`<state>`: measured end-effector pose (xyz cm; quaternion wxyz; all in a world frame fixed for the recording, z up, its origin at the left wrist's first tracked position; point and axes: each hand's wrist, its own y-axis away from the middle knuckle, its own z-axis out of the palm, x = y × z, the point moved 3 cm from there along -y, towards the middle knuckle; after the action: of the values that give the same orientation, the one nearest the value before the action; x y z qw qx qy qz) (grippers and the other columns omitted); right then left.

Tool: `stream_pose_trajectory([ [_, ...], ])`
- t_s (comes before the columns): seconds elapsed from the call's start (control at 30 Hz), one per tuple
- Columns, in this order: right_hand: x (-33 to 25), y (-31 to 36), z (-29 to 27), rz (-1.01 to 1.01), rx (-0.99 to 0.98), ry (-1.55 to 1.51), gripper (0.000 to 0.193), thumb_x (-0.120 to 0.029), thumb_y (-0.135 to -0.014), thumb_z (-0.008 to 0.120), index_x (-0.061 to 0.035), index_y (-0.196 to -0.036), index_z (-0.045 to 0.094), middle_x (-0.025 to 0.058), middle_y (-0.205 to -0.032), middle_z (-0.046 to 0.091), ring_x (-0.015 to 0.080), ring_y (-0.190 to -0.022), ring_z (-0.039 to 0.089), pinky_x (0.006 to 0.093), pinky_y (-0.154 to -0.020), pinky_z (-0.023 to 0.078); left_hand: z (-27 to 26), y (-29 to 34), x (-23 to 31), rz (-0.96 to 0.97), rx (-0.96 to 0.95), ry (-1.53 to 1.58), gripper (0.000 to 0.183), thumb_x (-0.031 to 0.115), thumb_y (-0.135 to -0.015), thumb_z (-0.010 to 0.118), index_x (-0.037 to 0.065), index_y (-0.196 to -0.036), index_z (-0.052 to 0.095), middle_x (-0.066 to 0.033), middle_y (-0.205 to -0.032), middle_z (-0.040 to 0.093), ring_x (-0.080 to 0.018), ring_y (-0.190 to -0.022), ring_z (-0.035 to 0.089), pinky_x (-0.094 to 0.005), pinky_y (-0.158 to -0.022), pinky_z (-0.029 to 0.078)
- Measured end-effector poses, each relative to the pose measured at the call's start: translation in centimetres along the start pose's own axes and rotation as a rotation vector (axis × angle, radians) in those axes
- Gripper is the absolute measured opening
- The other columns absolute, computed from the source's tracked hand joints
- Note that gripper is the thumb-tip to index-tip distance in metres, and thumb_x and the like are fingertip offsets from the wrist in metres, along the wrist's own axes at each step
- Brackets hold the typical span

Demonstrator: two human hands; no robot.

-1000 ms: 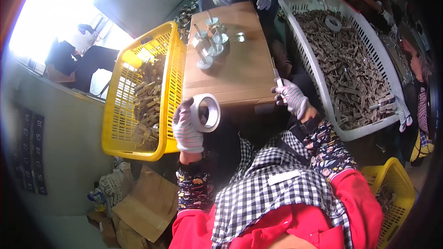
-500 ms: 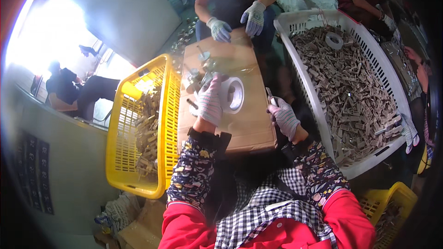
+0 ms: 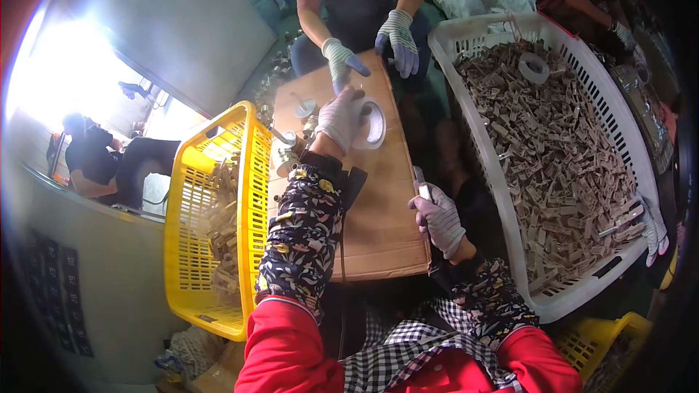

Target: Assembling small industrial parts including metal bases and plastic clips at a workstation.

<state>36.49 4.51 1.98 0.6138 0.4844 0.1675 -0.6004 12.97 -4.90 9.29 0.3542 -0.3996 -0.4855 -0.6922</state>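
My left hand (image 3: 339, 121), in a striped glove, reaches over the cardboard-topped surface (image 3: 378, 225), against the left side of a white tape roll (image 3: 374, 125). Its fingertips lie close to the other person's gloved hand (image 3: 341, 62); their grip is blurred and partly hidden. At the right edge of the cardboard, my right hand (image 3: 441, 223) is closed around a small flat metal piece (image 3: 420, 183) that sticks up past the fingers. Left of my left hand stand several small metal parts with round discs (image 3: 304, 108), beside the yellow basket.
A yellow basket (image 3: 255, 196) of metal pieces stands at the left. A large white crate (image 3: 502, 225) at the right holds many clip-like metal pieces and a translucent ring (image 3: 534, 68). The person opposite also has a second gloved hand (image 3: 399, 42) over the cardboard's far edge.
My left hand has moved away from me beside the tape roll. The other person's left-side hand has reached toward it. My right hand, with the metal piece, is slightly lower in view.
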Motion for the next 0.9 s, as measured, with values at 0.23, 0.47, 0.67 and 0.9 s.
stream_pose_trajectory([
  [0.23,-0.2,0.3,2.4,-0.802,-0.039,1.205,0.03,-0.017,-0.085,0.047,-0.0019,-0.112,0.047,0.0154,-0.089,0.057,0.0313,-0.083,0.059,0.041,-0.074,0.047,-1.0,-2.3,-0.7,-0.051,-0.126,0.228,0.027,0.026,-0.089,0.053,0.003,-0.102,0.056,-0.0075,-0.091,0.059,-0.0193,-0.072,0.059,-0.0296,-0.059,0.047],
  [0.47,-3.8,-8.2,6.2,-0.211,-0.023,1.372,0.031,-0.019,-0.083,0.047,-0.0051,-0.111,0.049,0.0218,-0.112,0.052,0.0367,-0.101,0.054,0.0442,-0.088,0.042,-0.3,0.4,1.9,0.027,-0.399,0.443,0.022,0.019,-0.086,0.059,0.002,-0.1,0.057,-0.0104,-0.09,0.062,-0.0197,-0.077,0.061,-0.0312,-0.071,0.052],
  [0.67,-2.2,-17.4,9.0,-0.276,-0.031,1.202,0.039,-0.023,-0.081,0.053,-0.0036,-0.114,0.049,0.0216,-0.122,0.048,0.0368,-0.111,0.049,0.0421,-0.092,0.04,0.5,1.4,4.1,0.116,-0.345,0.351,0.027,0.017,-0.088,0.056,0.0,-0.109,0.054,-0.0113,-0.096,0.061,-0.0214,-0.087,0.06,-0.034,-0.078,0.05],
  [0.9,-4.5,-16.7,8.9,-0.618,-0.031,1.095,0.039,-0.024,-0.081,0.054,-0.0034,-0.114,0.052,0.0173,-0.121,0.051,0.0345,-0.112,0.048,0.0413,-0.093,0.04,0.9,0.3,4.7,0.512,-0.378,0.112,0.027,0.017,-0.087,0.057,0.0,-0.109,0.057,-0.0075,-0.099,0.06,-0.0168,-0.09,0.057,-0.0296,-0.082,0.045],
])
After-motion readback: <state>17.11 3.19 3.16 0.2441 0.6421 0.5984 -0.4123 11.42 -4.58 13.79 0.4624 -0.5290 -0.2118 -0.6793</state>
